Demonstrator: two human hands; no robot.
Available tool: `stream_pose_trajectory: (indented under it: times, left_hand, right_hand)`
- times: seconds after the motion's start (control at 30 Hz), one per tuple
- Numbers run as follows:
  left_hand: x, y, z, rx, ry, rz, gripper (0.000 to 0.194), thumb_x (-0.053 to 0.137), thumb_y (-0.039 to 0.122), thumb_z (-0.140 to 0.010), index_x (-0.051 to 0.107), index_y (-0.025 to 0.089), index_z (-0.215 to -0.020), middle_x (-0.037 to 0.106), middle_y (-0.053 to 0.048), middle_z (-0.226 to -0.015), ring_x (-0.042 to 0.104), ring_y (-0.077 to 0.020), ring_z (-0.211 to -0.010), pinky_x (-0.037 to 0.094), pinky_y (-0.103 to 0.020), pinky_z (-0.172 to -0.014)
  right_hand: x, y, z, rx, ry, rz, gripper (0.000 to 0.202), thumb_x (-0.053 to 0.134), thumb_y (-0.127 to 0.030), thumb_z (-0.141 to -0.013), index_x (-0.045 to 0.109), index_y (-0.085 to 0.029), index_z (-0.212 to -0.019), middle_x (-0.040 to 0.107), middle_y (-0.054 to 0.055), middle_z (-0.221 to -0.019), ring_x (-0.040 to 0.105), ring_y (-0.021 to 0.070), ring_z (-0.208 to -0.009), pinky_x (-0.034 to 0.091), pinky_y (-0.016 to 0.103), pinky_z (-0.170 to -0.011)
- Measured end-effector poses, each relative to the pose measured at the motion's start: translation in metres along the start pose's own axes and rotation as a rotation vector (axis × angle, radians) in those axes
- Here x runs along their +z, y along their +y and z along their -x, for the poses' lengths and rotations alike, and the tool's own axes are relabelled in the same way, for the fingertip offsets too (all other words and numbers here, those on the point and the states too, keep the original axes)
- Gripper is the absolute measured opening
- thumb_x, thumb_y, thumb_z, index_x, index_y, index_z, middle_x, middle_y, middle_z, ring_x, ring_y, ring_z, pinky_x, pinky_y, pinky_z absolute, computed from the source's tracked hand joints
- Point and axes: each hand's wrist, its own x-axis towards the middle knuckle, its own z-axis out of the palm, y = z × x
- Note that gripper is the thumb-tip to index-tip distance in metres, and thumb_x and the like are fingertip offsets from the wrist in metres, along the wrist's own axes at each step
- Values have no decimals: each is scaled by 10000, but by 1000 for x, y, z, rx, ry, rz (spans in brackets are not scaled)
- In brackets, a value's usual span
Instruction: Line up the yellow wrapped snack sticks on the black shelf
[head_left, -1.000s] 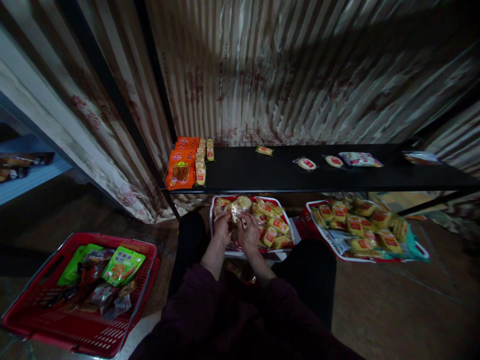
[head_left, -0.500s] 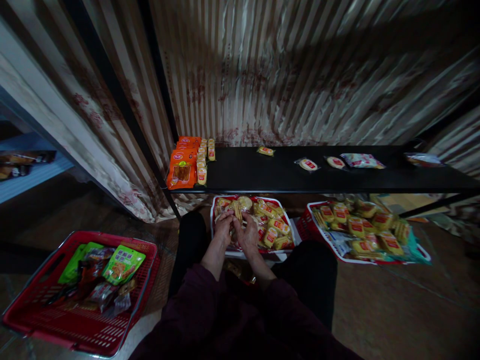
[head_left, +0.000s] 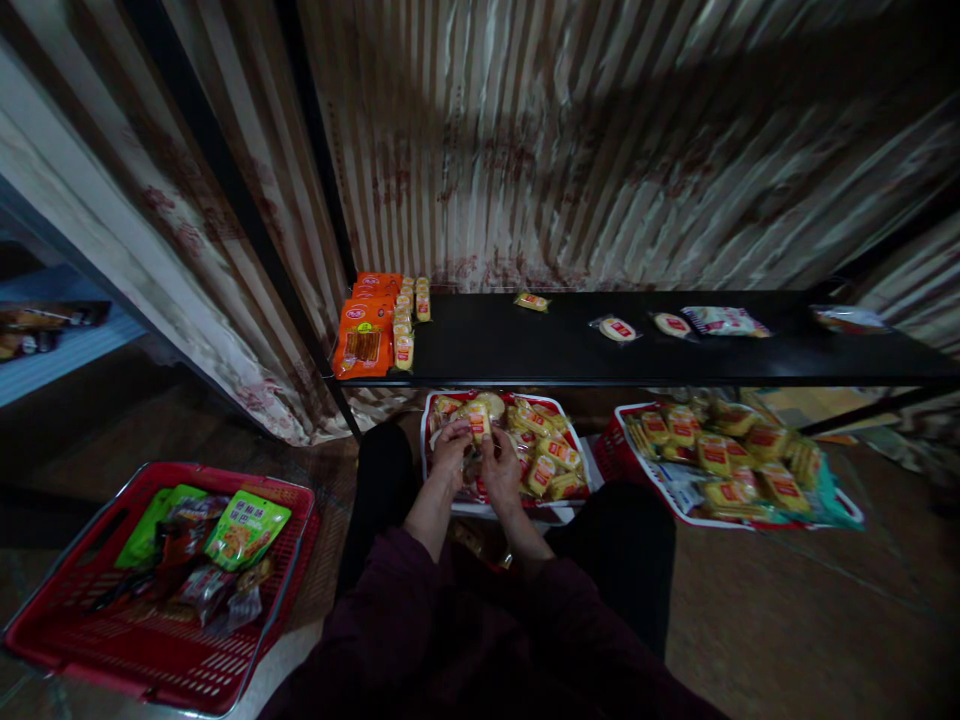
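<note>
biscuit packet (head_left: 478, 424), in clear wrap with an orange-red label, is what i watch through the head camera; it is held up between the two hands, over the left part of the middle basket (head_left: 425, 432). the left hand (head_left: 451, 452) has its fingers closed on the packet's left side, and the right hand (head_left: 501, 468) grips its lower right edge. more wrapped biscuits (head_left: 559, 452) fill that basket, which sits between the knees, lower than the black shelf (head_left: 480, 345). on the shelf i see orange bags (head_left: 365, 335) at the left end, with small packets (head_left: 403, 347) lined up just beside them. the right basket (head_left: 616, 456) is heaped with wrapped biscuits too; the left basket (head_left: 161, 662) holds green bags (head_left: 249, 530) and other snacks.
</note>
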Motion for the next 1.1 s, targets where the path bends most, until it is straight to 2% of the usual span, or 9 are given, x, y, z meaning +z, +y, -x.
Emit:
stream_pose_trajectory:
  times: [0.2, 0.4, 0.6, 0.77, 0.93, 1.1]
  left_hand:
    - [2, 0, 1, 42, 1, -26, 245, 659, 5, -557, 677, 171, -736, 656, -21, -779, 594, -114, -760, 438, -256, -796]
    - [5, 1, 2, 88, 10, -102, 231, 679, 35, -569, 683, 175, -753, 665, -36, -812, 605, -140, -794, 441, -282, -814]
    - [10, 3, -7, 171, -1, -146, 256, 631, 38, -619, 679, 189, -819, 671, -37, -867, 606, -138, -811, 457, -278, -814]
    - [15, 17, -17, 299, -22, -234, 263, 576, 40, -655, 663, 180, -860, 675, -31, -895, 612, -130, -824, 463, -276, -824]
    - [20, 35, -21, 318, -44, -296, 279, 523, 52, -691, 648, 172, -909, 677, -40, -925, 618, -123, -815, 476, -257, -779]
    - [21, 44, -32, 348, -34, -355, 298, 512, 69, -707, 644, 180, -950, 678, -45, -951, 618, -126, -836, 481, -264, -789]
  right_hand:
    - [0, 3, 0, 7, -7, -9, 449, 408, -462, -825, 604, -141, -1071, 641, 149, -1084, 571, 251, -1018, 426, 416, -906]
    - [-1, 3, -1, 14, -28, 21, 427, 410, -455, -827, 606, -158, -1064, 652, 135, -1070, 584, 248, -990, 442, 400, -865]
    - [2, -5, -12, 18, -26, 28, 460, 405, -480, -828, 611, -144, -1066, 669, 144, -1008, 604, 256, -932, 459, 392, -828]
    - [12, -14, -28, -12, -46, -26, 469, 422, -492, -820, 624, -131, -1041, 674, 136, -955, 620, 232, -830, 482, 375, -785]
    - [22, -23, -42, -15, -63, -68, 447, 452, -476, -809, 634, -135, -1033, 663, 135, -961, 615, 225, -807, 495, 374, -752]
    - [30, -33, -57, -27, -97, -91, 414, 444, -436, -810, 624, -136, -1031, 657, 136, -987, 617, 215, -795, 492, 369, -766]
